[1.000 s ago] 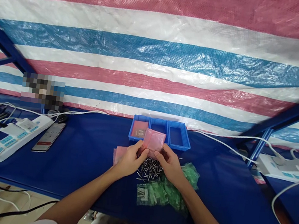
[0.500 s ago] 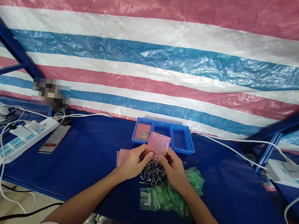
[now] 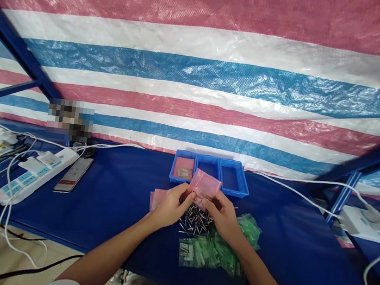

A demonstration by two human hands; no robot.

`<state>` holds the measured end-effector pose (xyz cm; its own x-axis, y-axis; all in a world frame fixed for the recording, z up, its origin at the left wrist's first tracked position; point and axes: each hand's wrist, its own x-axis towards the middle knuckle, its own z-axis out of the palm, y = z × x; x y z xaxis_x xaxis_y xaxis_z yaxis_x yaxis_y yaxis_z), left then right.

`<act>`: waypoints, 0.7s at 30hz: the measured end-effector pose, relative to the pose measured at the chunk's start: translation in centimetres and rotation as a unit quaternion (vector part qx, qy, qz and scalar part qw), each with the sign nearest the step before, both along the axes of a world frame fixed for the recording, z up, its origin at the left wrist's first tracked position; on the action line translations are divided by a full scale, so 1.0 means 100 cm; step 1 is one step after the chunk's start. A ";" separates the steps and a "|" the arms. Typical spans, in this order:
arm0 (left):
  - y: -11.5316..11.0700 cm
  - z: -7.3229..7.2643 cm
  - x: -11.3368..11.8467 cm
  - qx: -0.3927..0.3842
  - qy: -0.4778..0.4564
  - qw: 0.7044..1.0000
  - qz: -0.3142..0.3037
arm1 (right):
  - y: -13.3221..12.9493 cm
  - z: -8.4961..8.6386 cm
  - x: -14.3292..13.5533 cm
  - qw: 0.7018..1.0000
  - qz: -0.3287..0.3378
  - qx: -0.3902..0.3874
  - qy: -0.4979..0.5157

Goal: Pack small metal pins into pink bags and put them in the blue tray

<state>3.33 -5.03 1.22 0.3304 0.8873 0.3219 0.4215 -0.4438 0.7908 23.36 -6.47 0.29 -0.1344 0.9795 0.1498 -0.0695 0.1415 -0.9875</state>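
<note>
I see both hands at the middle of the blue table point(image 3: 116, 198), holding one small pink bag point(image 3: 205, 185) up between them, just in front of the blue tray point(image 3: 211, 173) with three compartments. The bag is a flat rectangle, its face turned toward me and tilted, the upper edge sloping down to the right; its long axis runs roughly left to right, with the lower edge pinched between the two hands. My left hand point(image 3: 169, 207) comes in from the lower left, the forearm bare and angled up toward the tray, thumb and forefinger closed on the bag's lower left corner. My right hand point(image 3: 224, 215) comes in from the lower right in mirror pose, fingers curled, thumb and fingertips clenched on the bag's lower right edge. Directly below the bag, on the near side of the tray, lies a loose heap of small metal pins point(image 3: 196, 219). Nearer to me than the pins, a spread of green bags point(image 3: 217, 251) lies partly under my right wrist. More pink bags point(image 3: 156, 199) lie flat left of the pins, partly hidden by my left hand. The tray's left compartment holds something pink. Far left of the tray lie a phone point(image 3: 74, 174) and a white power strip point(image 3: 37, 171). Behind the tray hangs a striped tarpaulin point(image 3: 198, 78).
</note>
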 end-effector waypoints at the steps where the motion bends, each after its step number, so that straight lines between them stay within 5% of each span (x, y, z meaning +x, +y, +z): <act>1: 0.000 0.000 0.000 0.003 0.002 1.000 0.001 | 0.000 0.001 -0.001 1.000 0.001 -0.001 0.000; 21: -0.001 -0.001 -0.001 0.012 -0.019 0.999 0.045 | -0.005 0.004 0.000 0.990 0.049 0.011 -0.128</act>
<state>3.20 -5.12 1.08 0.2368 0.9045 0.3548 0.4309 -0.4251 0.7960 23.34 -6.99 0.72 -0.2658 0.9566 0.1192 0.1688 0.1679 -0.9712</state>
